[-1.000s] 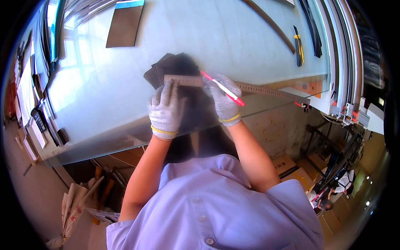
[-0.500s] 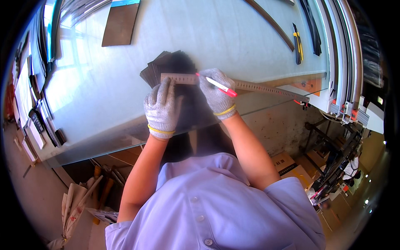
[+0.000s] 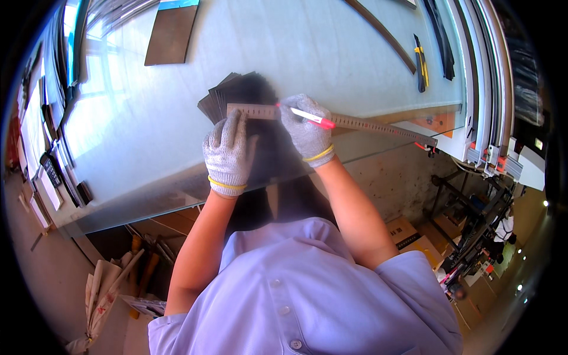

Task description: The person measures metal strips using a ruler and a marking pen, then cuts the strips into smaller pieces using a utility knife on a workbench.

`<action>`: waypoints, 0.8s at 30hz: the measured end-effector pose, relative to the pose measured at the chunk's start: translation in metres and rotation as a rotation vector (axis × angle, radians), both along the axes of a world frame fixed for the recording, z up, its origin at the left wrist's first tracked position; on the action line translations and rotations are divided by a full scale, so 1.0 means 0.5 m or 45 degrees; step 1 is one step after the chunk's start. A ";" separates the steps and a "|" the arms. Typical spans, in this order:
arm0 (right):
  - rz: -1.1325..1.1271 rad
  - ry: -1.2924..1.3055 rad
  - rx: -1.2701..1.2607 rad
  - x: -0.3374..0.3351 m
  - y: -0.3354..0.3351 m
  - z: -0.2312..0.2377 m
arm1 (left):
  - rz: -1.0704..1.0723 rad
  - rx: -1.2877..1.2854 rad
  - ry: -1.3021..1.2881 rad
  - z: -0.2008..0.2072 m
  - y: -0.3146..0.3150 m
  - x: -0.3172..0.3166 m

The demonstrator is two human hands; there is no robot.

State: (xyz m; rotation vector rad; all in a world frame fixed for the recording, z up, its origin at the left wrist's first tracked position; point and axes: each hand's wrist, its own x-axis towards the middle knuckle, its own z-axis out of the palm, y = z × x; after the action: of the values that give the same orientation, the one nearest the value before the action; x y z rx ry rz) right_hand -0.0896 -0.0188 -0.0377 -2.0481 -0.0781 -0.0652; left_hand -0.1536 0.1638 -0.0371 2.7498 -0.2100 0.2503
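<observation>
A long steel ruler (image 3: pixel 384 128) lies across a fanned stack of thin dark brown pieces (image 3: pixel 220 97) and runs off to the right over the glass tabletop. Gloved in grey knit, my left hand (image 3: pixel 228 151) holds the ruler down near its left end with the fingertips, thumb apart. My right hand (image 3: pixel 309 135), in a matching glove, grips a white pen with a red end (image 3: pixel 306 116). The pen's tip is at the ruler by the stack's right side. The right hand covers part of the ruler, and the stack's lower part lies in dark shadow or reflection.
A brown board with a blue edge (image 3: pixel 170 35) lies at the far left. A yellow-and-black utility knife (image 3: pixel 421 65) and a curved brown strip (image 3: pixel 384 35) are at the far right. Metal rails (image 3: pixel 500 77) line the right edge; dark strips (image 3: pixel 56 71) pile at left.
My right hand and the pen have shifted slightly up and to the left along the ruler. My left hand keeps its place on the ruler.
</observation>
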 end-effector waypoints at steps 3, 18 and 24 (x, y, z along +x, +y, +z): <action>-0.235 0.100 0.192 -0.006 -0.021 0.004 | 0.005 0.021 0.002 0.000 -0.002 0.001; 0.054 0.036 -0.899 -0.247 -0.337 0.025 | 0.074 0.060 -0.028 -0.002 -0.012 0.048; 0.085 0.059 -0.515 -0.124 -0.270 0.075 | 0.087 -0.057 -0.203 0.001 -0.011 0.159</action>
State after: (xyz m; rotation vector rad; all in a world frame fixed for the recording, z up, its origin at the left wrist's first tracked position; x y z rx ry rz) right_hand -0.1517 -0.1536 0.0000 -2.4478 -0.1397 0.0441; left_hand -0.0740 0.1585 -0.0364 2.6969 -0.1502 0.4880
